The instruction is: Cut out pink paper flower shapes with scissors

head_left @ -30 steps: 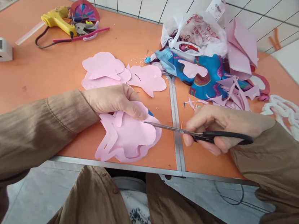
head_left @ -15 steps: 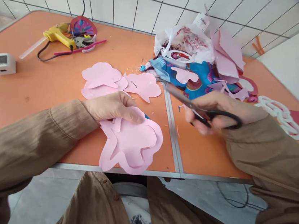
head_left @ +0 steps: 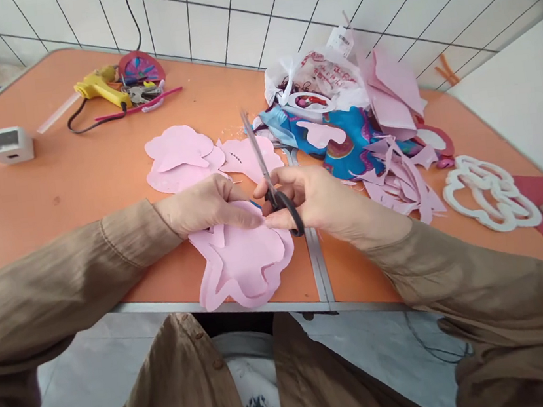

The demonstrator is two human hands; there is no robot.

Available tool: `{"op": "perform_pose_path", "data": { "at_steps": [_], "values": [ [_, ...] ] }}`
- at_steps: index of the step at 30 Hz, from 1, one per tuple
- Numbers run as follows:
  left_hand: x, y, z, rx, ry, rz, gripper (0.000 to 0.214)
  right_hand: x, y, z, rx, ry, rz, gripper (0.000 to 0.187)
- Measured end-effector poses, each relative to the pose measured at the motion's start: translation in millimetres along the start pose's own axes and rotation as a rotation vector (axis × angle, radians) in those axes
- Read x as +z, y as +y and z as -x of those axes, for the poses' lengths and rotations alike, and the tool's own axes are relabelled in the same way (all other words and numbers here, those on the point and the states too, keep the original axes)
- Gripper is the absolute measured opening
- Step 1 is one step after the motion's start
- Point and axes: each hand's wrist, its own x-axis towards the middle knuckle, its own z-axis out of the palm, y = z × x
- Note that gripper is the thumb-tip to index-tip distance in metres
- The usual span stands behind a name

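Note:
My left hand (head_left: pixel 209 204) pinches the top of some pink foam cutouts (head_left: pixel 242 253), layered one on another, near the table's front edge. Black-handled scissors (head_left: pixel 272 183) hang from the fingers of my right hand (head_left: pixel 306 202), blades pointing up and away from me. The thumb of that hand touches the cutouts' upper right edge, close to my left thumb. Just behind my hands lie more pink cutouts (head_left: pixel 179 152), one of them, a pink shape (head_left: pixel 250 156) with small dark marks, partly covered by the scissors.
A yellow glue gun (head_left: pixel 102 89) and a white cube (head_left: pixel 11 144) stand at the back left. To the right are a white plastic bag (head_left: pixel 335 73), patterned blue fabric (head_left: pixel 352 134), pink scraps (head_left: pixel 400 181) and white cutout frames (head_left: pixel 491 193). A metal strip (head_left: pixel 318 264) crosses the orange table.
My right hand has moved left with the scissors, from over the right side of the table to the pink cutouts. The blades have swung more upright. My left hand keeps its hold.

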Motion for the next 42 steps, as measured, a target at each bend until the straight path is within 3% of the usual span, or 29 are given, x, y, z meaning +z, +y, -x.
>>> {"op": "perform_pose_path", "data": {
  "at_steps": [10, 18, 23, 38, 42],
  "values": [
    [-0.4, -4.0, 0.3, 0.07, 0.05, -0.071, 0.025, 12.9, -9.1, -1.3, 0.045, 0.076, 0.018, 0.024],
    [-13.2, 2.1, 4.5, 0.127, 0.105, -0.127, 0.032, 1.3, -3.3, -1.1, -0.09, 0.12, 0.063, 0.029],
    [-13.1, 4.0, 4.6, 0.126, 0.121, -0.008, 0.036, -6.5, 1.2, -3.2, -0.071, 0.141, 0.054, 0.029],
    [-8.8, -0.3, 1.5, 0.117, 0.122, 0.002, 0.031, -3.2, -7.7, -2.1, -0.045, 0.073, 0.084, 0.031],
    [-6.1, 1.2, 1.9, 0.081, 0.125, -0.028, 0.02, -2.0, -7.4, -1.5, -0.039, 0.042, 0.08, 0.033]
  ]
}}
